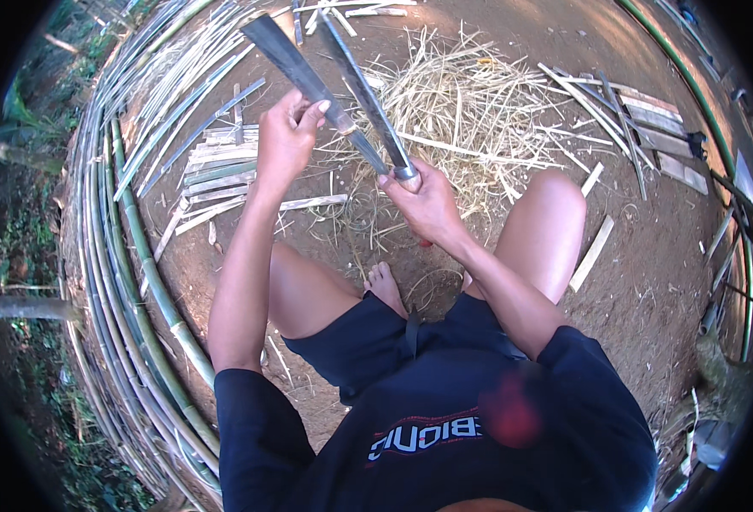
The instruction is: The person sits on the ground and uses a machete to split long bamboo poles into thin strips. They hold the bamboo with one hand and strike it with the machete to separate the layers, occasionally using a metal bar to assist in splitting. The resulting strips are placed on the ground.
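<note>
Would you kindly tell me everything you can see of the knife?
The knife has a long, dark, steel-looking blade with a silvery collar at the handle. The right hand grips the handle, hiding most of it. The blade points forward and slightly left; whether it touches the bamboo strip beside it is unclear.

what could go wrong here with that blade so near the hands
The machete, gripped in the right hand, might slip and cut the left hand, which is bare and close beside its blade. The bamboo strip's edges could also nick bare fingers. If dropped, the machete may strike the bare foot.
</note>
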### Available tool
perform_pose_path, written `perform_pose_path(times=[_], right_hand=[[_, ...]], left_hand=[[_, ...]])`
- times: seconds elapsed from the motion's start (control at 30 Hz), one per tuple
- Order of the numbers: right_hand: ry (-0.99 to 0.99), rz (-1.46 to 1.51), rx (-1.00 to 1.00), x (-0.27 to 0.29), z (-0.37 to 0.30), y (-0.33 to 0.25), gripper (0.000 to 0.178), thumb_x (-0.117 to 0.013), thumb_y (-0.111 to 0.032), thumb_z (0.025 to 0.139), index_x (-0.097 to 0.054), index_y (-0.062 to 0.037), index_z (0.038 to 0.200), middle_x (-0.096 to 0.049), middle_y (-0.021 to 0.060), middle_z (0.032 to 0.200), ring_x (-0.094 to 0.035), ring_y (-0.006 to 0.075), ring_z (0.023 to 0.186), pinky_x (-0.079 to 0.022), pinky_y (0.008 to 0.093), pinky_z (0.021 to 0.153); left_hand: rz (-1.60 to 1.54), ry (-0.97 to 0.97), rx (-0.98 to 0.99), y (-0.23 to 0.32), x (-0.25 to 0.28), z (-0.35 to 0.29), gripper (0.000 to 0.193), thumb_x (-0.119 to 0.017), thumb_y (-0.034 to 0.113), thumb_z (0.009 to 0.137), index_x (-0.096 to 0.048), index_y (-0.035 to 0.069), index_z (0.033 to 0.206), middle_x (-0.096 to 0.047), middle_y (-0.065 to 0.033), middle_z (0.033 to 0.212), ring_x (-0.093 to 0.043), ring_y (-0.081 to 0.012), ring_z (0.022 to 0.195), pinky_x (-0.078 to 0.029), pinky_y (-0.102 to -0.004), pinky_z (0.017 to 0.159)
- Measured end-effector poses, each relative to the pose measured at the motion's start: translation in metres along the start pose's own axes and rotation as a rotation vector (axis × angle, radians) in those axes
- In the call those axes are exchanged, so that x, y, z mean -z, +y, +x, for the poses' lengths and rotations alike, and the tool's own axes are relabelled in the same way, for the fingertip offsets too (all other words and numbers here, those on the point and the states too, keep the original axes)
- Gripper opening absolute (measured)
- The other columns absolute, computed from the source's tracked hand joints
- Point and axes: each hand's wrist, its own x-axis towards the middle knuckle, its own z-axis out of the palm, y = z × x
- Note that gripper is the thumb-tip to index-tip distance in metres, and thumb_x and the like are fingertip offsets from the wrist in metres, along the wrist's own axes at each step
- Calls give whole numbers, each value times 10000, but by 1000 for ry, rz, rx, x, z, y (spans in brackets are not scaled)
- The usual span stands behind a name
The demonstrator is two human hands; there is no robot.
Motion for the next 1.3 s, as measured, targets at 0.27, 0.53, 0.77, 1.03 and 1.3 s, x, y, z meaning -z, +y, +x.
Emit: perform_pose_path(times=[0.27,0.53,0.77,1.03,1.3], right_hand=[[-11,-44,-92,-20,3,11,229,-659,-254,896,-581,-41,867,-441,-63,578,-403,45,497,-324,242,441],[31,77,54,-28,4,35,251,-638,-270,908,-561,-34,868,-441,-47,557,-399,45,467,-333,249,422],[-77,-65,-203,-21,7,50,180,-614,-206,912,-557,-36,931,-467,-28,538,-429,61,380,-348,244,322],[-114,17,-199,-18,14,21,211,-623,-199,876,-588,3,927,-501,-7,621,-463,85,548,-391,267,513],[-49,111,-81,-28,14,38,194,-638,-160,840,-590,-4,946,-504,-12,612,-444,75,527,-379,278,497]], left_hand=[[-101,48,-33,-23,-5,-11,126,-552,25,940,-601,-62,1016,-659,-114,933,-640,-142,876,-572,-295,788],[-129,97,-46,-34,3,-19,106,-563,32,940,-588,-68,964,-657,-100,911,-636,-124,841,-580,-299,785],[-159,147,-51,-31,-1,-19,99,-563,29,939,-587,-63,964,-661,-100,889,-635,-116,825,-578,-294,786],[-106,149,-80,-30,-5,-24,105,-566,32,940,-573,-46,870,-647,-85,837,-619,-92,793,-581,-300,766],[-77,155,-69,-25,-9,-30,93,-561,19,937,-572,-50,876,-648,-95,825,-620,-98,774,-587,-311,784]])
